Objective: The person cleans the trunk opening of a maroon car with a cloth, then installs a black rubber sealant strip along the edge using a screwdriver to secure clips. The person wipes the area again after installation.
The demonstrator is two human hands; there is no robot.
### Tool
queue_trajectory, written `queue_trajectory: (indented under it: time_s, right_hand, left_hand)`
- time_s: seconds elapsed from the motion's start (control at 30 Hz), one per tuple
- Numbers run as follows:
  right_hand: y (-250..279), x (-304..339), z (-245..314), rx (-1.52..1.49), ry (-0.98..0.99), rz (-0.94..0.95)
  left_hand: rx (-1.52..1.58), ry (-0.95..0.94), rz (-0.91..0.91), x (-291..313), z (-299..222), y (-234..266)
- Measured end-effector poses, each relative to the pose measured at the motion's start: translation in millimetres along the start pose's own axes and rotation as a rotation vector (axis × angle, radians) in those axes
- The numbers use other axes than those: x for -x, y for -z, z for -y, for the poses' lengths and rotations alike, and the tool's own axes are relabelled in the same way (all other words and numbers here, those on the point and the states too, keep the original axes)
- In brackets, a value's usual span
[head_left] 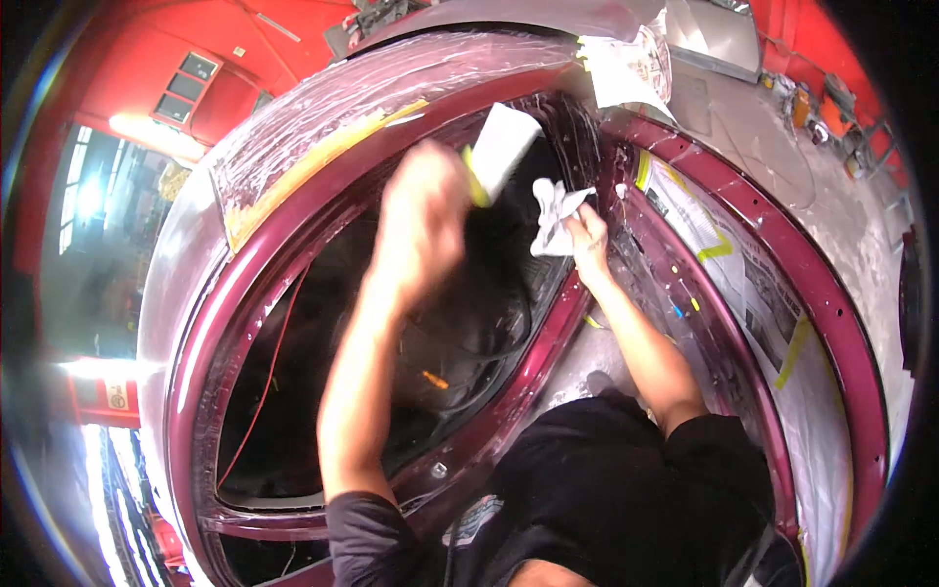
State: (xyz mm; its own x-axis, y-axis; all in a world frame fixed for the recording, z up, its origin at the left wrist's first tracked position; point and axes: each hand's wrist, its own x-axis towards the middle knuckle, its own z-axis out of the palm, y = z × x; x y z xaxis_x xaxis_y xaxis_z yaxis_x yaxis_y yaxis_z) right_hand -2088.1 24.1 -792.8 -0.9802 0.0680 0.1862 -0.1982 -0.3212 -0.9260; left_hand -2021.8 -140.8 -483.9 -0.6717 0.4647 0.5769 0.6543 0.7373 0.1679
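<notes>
My right hand (589, 240) is closed on a crumpled white wipe (558, 213), held at the far right of the maroon car body's door opening. My left hand (427, 201) is raised over the opening, close to its upper rim. Motion smears it, so its fingers and anything in them cannot be made out. Just right of that hand is a piece of white masking paper (509, 145) edged with yellow-green tape (476, 178). Whether the hand touches the paper is unclear. The maroon door frame (220, 284) curves around the dark car interior (323, 391).
An opened maroon door (831, 333) stands on the right, partly masked with printed paper (748, 279) and yellow tape (790, 352). Clear film (323, 122) covers the roof, above a yellow tape strip (323, 171). More masking paper (631, 73) hangs at the far end.
</notes>
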Motion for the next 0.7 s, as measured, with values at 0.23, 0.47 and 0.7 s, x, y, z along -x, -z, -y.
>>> queue_trajectory:
  time_s: [0.23,0.47,0.7]
  right_hand:
    - [-72,-119,56,-0.6,0.184,-0.033]
    - [-252,-34,150,-1.387,0.117,-0.087]
    - [-236,-52,109,-0.225,0.308,-0.258]
  left_hand:
    - [0.115,0.803,0.462,387,-81,-129]
    - [0.352,1.738,0.229,534,-204,-107]
    - [0.633,1.949,-0.265,559,-196,-90]
